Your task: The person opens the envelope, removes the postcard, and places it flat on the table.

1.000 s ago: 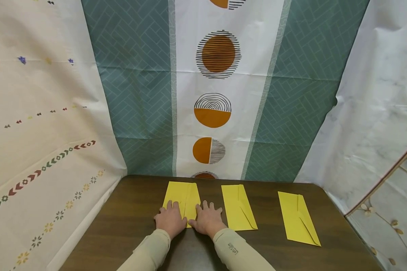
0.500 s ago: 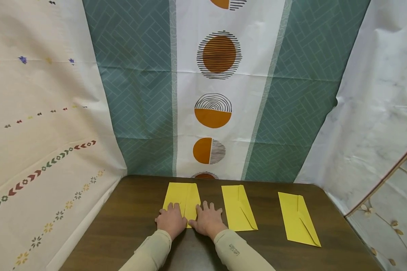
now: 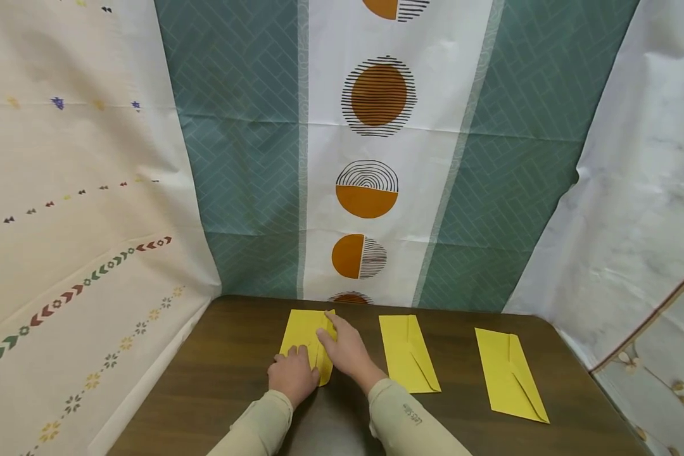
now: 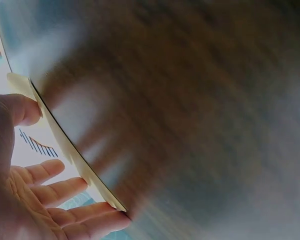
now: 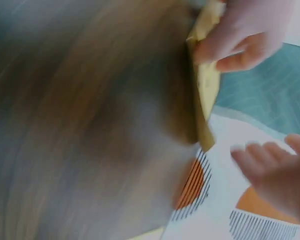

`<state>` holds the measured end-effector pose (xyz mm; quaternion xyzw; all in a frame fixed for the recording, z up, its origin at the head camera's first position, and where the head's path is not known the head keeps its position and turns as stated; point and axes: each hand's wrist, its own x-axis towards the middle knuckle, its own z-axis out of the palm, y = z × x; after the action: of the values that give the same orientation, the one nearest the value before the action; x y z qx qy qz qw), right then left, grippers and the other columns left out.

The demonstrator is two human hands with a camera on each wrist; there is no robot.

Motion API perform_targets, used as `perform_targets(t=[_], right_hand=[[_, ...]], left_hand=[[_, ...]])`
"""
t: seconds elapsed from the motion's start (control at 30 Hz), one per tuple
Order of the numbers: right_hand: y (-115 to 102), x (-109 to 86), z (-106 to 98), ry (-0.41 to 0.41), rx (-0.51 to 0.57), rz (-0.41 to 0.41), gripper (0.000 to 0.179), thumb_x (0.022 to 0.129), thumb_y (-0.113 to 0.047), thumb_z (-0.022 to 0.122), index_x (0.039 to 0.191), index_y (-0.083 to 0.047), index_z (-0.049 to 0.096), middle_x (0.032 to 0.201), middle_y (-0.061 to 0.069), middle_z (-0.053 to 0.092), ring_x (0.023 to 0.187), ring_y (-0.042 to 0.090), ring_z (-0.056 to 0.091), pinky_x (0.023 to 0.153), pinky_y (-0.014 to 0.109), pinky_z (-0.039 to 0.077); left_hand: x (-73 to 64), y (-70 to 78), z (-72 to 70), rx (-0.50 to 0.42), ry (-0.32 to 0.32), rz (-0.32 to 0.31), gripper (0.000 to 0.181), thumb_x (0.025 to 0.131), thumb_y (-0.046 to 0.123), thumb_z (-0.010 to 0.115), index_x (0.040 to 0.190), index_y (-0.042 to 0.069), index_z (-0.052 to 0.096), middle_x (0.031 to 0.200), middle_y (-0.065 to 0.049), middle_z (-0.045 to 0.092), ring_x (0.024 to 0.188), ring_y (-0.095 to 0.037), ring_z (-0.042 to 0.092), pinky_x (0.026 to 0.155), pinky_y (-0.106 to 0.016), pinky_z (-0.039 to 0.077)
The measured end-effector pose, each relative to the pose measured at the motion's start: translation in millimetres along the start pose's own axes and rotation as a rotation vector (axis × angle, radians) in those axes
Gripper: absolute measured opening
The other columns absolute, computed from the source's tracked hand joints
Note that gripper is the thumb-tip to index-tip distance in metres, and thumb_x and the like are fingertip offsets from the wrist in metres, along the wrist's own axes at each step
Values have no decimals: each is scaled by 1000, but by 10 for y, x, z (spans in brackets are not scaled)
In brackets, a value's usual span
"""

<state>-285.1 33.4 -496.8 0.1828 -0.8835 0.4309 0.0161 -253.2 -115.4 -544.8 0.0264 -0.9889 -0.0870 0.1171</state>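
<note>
Three yellow envelopes lie flap side up on a dark wooden table [image 3: 205, 380]. My left hand [image 3: 295, 375] rests on the near left part of the left envelope [image 3: 303, 326], its fingertips touching the paper. In the left wrist view, the thumb and fairly straight fingers of that hand [image 4: 45, 200] meet the envelope [image 4: 65, 145]. My right hand [image 3: 350, 350] reaches over the same envelope's right side, index finger stretched toward the far right corner. The right wrist view shows this hand [image 5: 280, 175] blurred, fingers extended, apart from the paper [image 5: 207, 90].
The middle envelope [image 3: 407, 354] lies just right of my right hand, and the right envelope [image 3: 510, 373] farther along. Behind the table hangs a patterned green and white cloth [image 3: 251, 158]; a cream cloth [image 3: 91, 253] is at the left and a pale cloth [image 3: 633, 221] at the right.
My right hand has left the envelope's near right edge and moved forward toward its far right corner. The left hand stays on the paper. The head view has shifted slightly.
</note>
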Motion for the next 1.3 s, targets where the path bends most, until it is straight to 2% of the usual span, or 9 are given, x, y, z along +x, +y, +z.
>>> perform_targets(t=[0.07, 0.13, 0.27, 0.33, 0.53, 0.67, 0.97, 1.17, 1.3], right_hand=[[-13, 21, 14, -38, 188, 45, 65, 112, -46, 53, 162, -6, 43, 161, 22, 52, 146, 45, 54, 117, 62, 47], [15, 31, 38, -70, 361, 126, 70, 111, -50, 52, 164, -6, 40, 160, 24, 52, 143, 46, 55, 114, 61, 50], [133, 36, 84, -90, 604, 282, 77, 111, -53, 51, 166, -2, 34, 161, 29, 47, 142, 47, 55, 110, 57, 54], [187, 32, 86, -109, 700, 329, 80, 111, -53, 50, 166, 2, 30, 162, 32, 44, 142, 49, 55, 108, 56, 56], [269, 40, 92, -171, 879, 414, 83, 114, -51, 44, 166, 8, 17, 164, 37, 39, 144, 52, 53, 103, 55, 59], [279, 51, 111, -168, 951, 458, 83, 114, -49, 43, 166, 10, 16, 164, 38, 38, 144, 52, 53, 103, 57, 59], [301, 81, 190, -153, 1009, 517, 83, 113, -51, 47, 164, 10, 24, 163, 37, 40, 140, 51, 58, 102, 56, 59], [293, 112, 225, -156, 1022, 530, 69, 117, -36, 42, 164, 11, 22, 163, 37, 39, 141, 52, 57, 106, 58, 57], [292, 114, 262, -146, 985, 517, 61, 114, -18, 46, 164, 11, 24, 157, 35, 50, 132, 46, 66, 103, 53, 60]], left_hand=[[-5, 0, 1, 3, -3, -2, 52, 88, 42, 80, 120, 2, 71, 113, -20, 74, 90, -49, 68, 66, -60, 60], [-11, -2, 11, 8, 2, 3, 52, 88, 42, 80, 120, 2, 70, 112, -20, 74, 90, -49, 69, 68, -60, 61], [-18, -23, 42, 10, 28, 25, 48, 89, 41, 79, 115, 2, 70, 104, -19, 73, 87, -50, 70, 71, -59, 61], [-17, -38, 54, -2, 35, 27, 47, 88, 39, 79, 114, 1, 69, 103, -19, 73, 88, -51, 70, 72, -60, 61], [-8, -57, 39, -89, 12, 18, 48, 88, 33, 79, 118, -1, 67, 107, -20, 72, 84, -49, 67, 71, -60, 61], [-6, -53, 5, -130, 8, 20, 48, 88, 32, 80, 118, -3, 67, 106, -20, 72, 78, -44, 66, 69, -58, 61], [-5, -84, -58, -212, 7, -6, 42, 89, 33, 80, 109, -1, 65, 98, -17, 70, 73, -36, 63, 68, -55, 60], [9, -99, -50, -255, -9, -27, 42, 88, 35, 81, 103, 1, 63, 92, -15, 66, 73, -35, 63, 68, -54, 59], [5, -84, -56, -269, -7, -33, 46, 89, 39, 83, 104, 0, 64, 94, -16, 67, 77, -36, 65, 71, -55, 60]])
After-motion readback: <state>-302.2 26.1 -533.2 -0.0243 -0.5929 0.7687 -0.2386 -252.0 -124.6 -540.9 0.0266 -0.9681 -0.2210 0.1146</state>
